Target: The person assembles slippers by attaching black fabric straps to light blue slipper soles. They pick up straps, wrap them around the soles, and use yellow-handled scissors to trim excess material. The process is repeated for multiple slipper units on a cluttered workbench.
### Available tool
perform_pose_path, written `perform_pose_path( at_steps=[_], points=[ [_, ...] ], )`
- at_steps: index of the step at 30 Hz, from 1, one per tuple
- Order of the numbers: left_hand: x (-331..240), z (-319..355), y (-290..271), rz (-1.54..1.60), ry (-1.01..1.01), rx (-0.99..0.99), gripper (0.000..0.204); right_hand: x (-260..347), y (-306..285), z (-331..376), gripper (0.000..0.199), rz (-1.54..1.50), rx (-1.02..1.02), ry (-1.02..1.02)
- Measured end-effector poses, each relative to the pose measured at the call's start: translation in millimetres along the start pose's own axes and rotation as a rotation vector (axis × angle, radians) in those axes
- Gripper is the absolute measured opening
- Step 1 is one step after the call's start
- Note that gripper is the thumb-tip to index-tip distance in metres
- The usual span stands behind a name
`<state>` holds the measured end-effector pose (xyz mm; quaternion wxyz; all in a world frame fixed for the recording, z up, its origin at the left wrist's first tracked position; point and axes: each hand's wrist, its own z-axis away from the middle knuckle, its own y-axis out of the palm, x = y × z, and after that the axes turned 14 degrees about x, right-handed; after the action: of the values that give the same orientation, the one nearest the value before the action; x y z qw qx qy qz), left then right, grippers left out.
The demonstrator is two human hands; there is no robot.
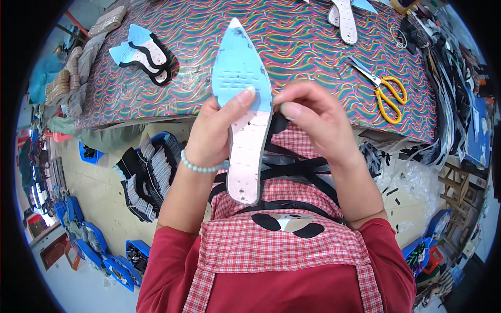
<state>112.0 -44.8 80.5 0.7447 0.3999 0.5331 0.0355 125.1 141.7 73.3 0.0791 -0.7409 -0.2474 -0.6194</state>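
A pointed shoe insole (244, 156), light blue at the toe and pale pink toward the heel, stands upright in front of me. My left hand (222, 117) grips it around the middle, thumb pressed on the blue part; a beaded bracelet circles that wrist. At the insole's right edge, my right hand (318, 112) pinches a black strip (279, 124), thumb against forefinger. Part of the strip is hidden behind the insole and the fingers. More black strips (292, 171) lie across my lap over the checked apron (282, 248).
Scissors with yellow handles (389, 96) lie on the patterned table (198, 52) at right. Black-edged insoles (148, 55) rest at left, unedged insoles (345, 23) at far right. Black strips (433, 68) drape over the table's right edge. Stacked insoles (148, 172) and blue bins (117, 271) stand lower down.
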Motion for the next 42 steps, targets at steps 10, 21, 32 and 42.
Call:
perform_pose_path(
  at_steps=[10, 21, 32, 42],
  points=[
    [5.1, -0.2, 15.5, -0.340, 0.164, -0.115, 0.017, 1.9, 4.9, -4.5, 0.015, -0.328, -0.148, 0.114],
    [7.4, -1.5, 25.3, -0.394, 0.247, -0.177, 0.016, -0.4, 10.8, 0.8, 0.012, -0.172, -0.251, 0.136],
    [-11.7, -20.4, 13.0, -0.615, 0.336, 0.259, 0.047, 14.4, 1.0, -8.5, 0.025, 0.063, 0.157, 0.127],
    [-11.1, -10.9, 41.7, -0.308, 0.406, -0.042, 0.043, 0.9, 35.3, 21.5, 0.011, -0.081, -0.154, 0.138]
  ],
)
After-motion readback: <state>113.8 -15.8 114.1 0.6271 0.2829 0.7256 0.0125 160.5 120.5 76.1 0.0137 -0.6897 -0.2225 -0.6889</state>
